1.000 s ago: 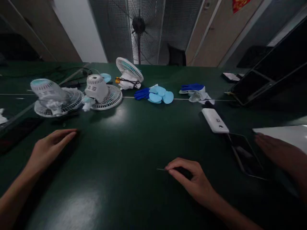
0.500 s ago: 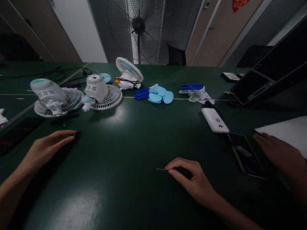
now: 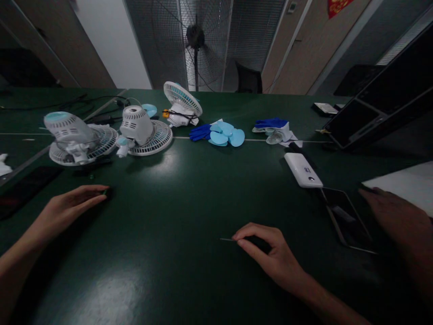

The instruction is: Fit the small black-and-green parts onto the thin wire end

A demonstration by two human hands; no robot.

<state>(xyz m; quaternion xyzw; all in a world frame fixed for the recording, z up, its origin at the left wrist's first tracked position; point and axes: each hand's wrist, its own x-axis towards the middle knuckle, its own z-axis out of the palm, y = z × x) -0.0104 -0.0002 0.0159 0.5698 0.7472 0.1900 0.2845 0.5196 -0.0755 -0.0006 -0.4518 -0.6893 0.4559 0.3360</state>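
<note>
At the left, my left hand [image 3: 72,203] rests low over the dark green tabletop [image 3: 176,194]. Its thumb and forefinger are slightly apart around a tiny greenish spot, too dim to make out. My right hand [image 3: 267,253], nearer the front, is closed on a screwdriver [image 3: 226,239]. The thin metal shaft points left, just above or on the table; most of the dark handle is hidden in the palm. A small green bit [image 3: 92,177] lies beyond my left hand, close to a dark strip-like object [image 3: 91,167].
Behind are white fan parts [image 3: 135,124], [image 3: 71,135] and a tilted fan head [image 3: 182,104]. Light-blue blades [image 3: 226,134] and gloves [image 3: 274,128] lie mid-table. Rightward are a white device [image 3: 302,170], a phone [image 3: 347,219] and another person's hand [image 3: 395,216] beside a white sheet [image 3: 406,183].
My left thumb and forefinger have parted slightly. My right hand with the screwdriver stays put. The other person's hand on the right has shifted a little.
</note>
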